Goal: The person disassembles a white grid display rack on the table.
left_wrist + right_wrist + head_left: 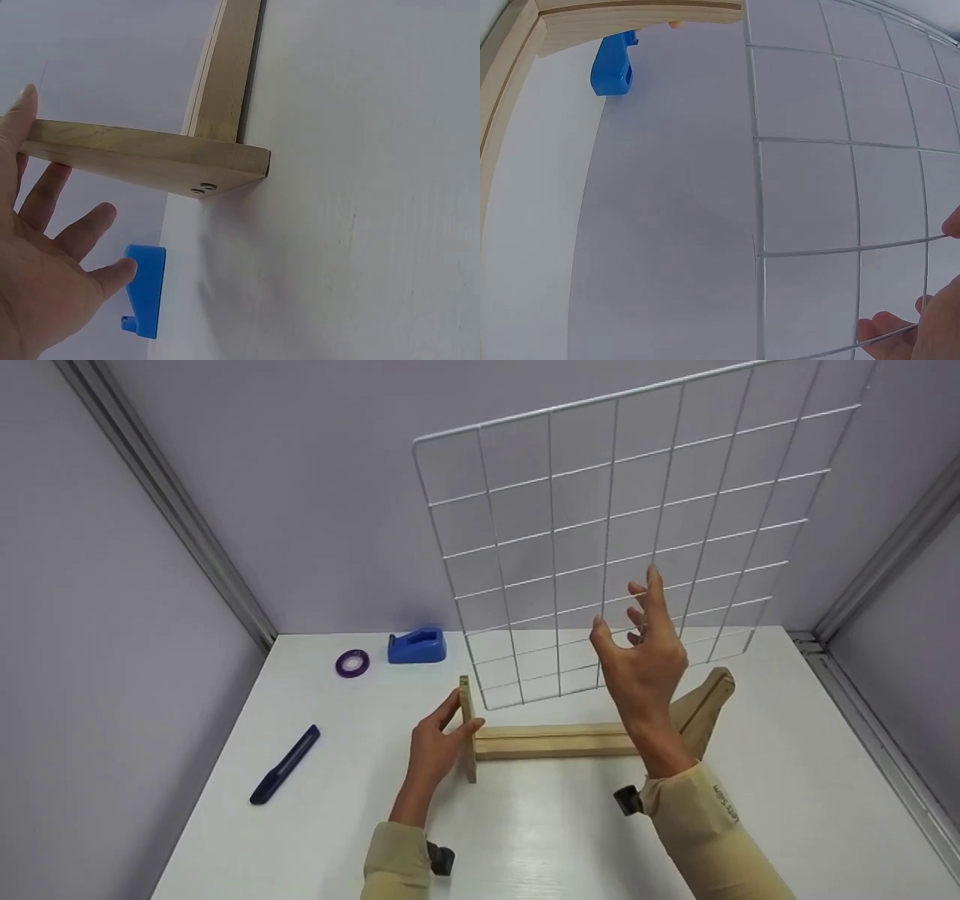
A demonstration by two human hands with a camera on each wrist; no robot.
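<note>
A pale wooden stand (559,741) has a long crossbar and upright end pieces. My left hand (439,746) pinches its left end piece (469,750) between thumb and fingers; two screw heads (204,187) show low on that piece. A white wire grid panel (555,536) rises behind the stand, slanted to the back wall. My right hand (645,660) is at the grid's lower middle, thumb at one wire and fingertips behind others; it grips the grid loosely. The right end piece (709,709) leans outward, partly hidden by my right wrist.
A blue tape dispenser (418,647) and a purple tape roll (352,663) lie at the back left of the white table (540,825). A dark blue utility knife (285,765) lies farther left. Grey walls with metal edge rails (165,502) enclose the table.
</note>
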